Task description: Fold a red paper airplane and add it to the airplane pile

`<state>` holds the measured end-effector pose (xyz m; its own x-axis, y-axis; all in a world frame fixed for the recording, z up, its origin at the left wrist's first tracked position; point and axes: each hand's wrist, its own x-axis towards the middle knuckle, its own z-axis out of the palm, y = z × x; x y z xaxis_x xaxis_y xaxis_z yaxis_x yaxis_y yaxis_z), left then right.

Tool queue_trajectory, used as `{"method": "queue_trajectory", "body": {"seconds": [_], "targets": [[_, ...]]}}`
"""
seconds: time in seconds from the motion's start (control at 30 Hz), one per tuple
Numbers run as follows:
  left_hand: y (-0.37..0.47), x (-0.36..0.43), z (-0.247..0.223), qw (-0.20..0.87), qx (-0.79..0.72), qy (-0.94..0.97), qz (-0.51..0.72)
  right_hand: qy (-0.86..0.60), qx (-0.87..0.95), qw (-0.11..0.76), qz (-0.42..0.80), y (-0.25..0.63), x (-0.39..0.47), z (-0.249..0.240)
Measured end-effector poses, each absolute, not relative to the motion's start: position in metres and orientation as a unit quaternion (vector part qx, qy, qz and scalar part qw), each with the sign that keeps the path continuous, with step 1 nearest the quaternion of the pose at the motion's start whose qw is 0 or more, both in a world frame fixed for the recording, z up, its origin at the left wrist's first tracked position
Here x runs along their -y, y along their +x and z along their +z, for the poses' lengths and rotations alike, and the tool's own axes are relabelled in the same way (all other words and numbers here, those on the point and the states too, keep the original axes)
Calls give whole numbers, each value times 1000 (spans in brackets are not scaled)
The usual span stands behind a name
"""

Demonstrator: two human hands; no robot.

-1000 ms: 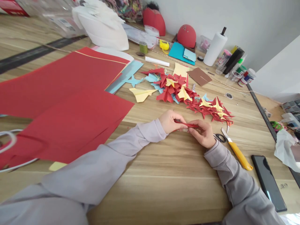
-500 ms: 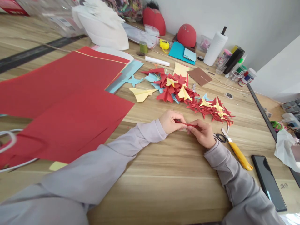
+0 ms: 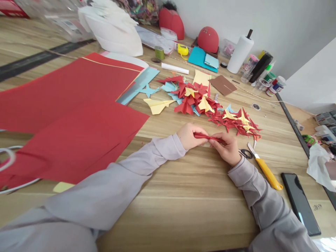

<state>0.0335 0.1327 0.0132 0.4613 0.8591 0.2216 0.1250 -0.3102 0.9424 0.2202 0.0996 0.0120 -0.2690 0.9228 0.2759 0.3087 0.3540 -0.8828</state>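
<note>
A craft room or hobby workspace, set up for paper folding. A wide wooden worktop [image 3: 183,196] fills the frame. Big red paper sheets [image 3: 65,105] cover its left side, and a heap of folded paper planes [image 3: 207,105] in red, yellow and blue lies at centre. Right of centre lie a yellow cutter [image 3: 265,169] and scissors [image 3: 245,153]. Along the white wall at upper right stand a paper roll [image 3: 240,54], glue bottles [image 3: 262,66] and small paint pots [image 3: 274,85].
</note>
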Motion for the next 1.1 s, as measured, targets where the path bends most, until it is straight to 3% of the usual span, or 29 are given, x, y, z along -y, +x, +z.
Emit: {"method": "queue_trajectory", "body": {"seconds": [0.1,0.33,0.63,1.1], "targets": [[31,-134,13,442,-327,731,404,-442,663,435,420,218,-100,14],[23,-142,6,569,-212,667,432,-454,536,491,515,220,-105,16],[37,-132,11,439,-283,711,471,-446,544,441,558,221,-105,16],[35,-136,5,456,-268,698,483,-442,574,411,554,220,-105,18]]}}
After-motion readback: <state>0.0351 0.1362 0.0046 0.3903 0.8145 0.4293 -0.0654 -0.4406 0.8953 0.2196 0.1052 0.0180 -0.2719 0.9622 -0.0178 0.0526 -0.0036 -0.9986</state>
